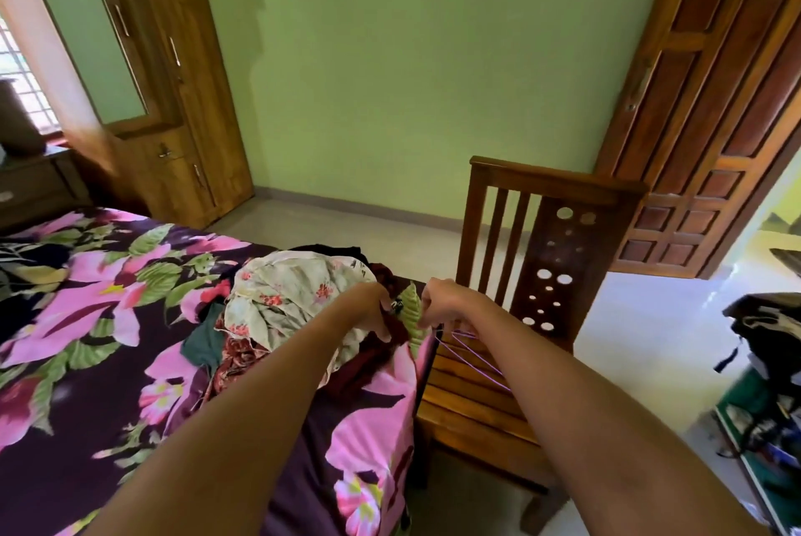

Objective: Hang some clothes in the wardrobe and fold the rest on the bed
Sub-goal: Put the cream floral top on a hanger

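Note:
A heap of clothes [277, 301] lies on the bed [99, 340] near its right edge: a cream floral garment on top, with dark red and teal pieces under it. My left hand [372, 310] grips a dark red garment [392, 329] at the heap's right side. My right hand [442, 303] reaches past the bed's edge and pinches thin purple hangers [472, 351] that rest on the wooden chair [511, 319]. The wooden wardrobe [173, 71] stands at the back left with its doors closed.
The chair stands tight against the bed's right side. A wooden room door [719, 102] is open at the right. A rack with dark clothes and clutter [767, 384] fills the right edge. A bedside cabinet [34, 184] sits at the far left. Tiled floor lies between bed and wall.

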Demonstrator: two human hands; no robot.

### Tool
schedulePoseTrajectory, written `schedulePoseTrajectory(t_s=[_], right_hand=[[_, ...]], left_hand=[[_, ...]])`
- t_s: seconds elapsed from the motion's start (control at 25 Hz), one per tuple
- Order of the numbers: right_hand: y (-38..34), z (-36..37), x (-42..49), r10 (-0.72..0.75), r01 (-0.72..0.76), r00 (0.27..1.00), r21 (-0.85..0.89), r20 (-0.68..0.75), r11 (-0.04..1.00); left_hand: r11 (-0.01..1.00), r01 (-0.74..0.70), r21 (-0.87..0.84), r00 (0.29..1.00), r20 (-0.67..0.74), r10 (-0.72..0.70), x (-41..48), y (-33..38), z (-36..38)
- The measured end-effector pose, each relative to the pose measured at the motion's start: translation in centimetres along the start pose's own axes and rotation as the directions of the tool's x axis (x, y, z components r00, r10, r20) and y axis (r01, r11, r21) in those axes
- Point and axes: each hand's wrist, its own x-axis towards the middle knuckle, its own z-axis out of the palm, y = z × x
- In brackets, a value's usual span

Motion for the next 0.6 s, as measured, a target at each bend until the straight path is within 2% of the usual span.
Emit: schedulePoseTrajectory(t_s=[0.36, 0.6], right_hand=[[3.7, -9.9, 16.4, -0.074, 0.073, 0.996, 0.015, 0.043, 0.997], [4.2, -11.3, 24.0, -0.12, 0.119, 0.988, 0.02, 0.096, 0.993]], left_hand=[[0.997, 0.081, -0.004, 0.997, 0.004, -0.081, 17.5, -0.2, -5.4], [0.986, 0.167, -0.024, 0.986, 0.022, -0.166, 24.0, -2.3, -6.0]])
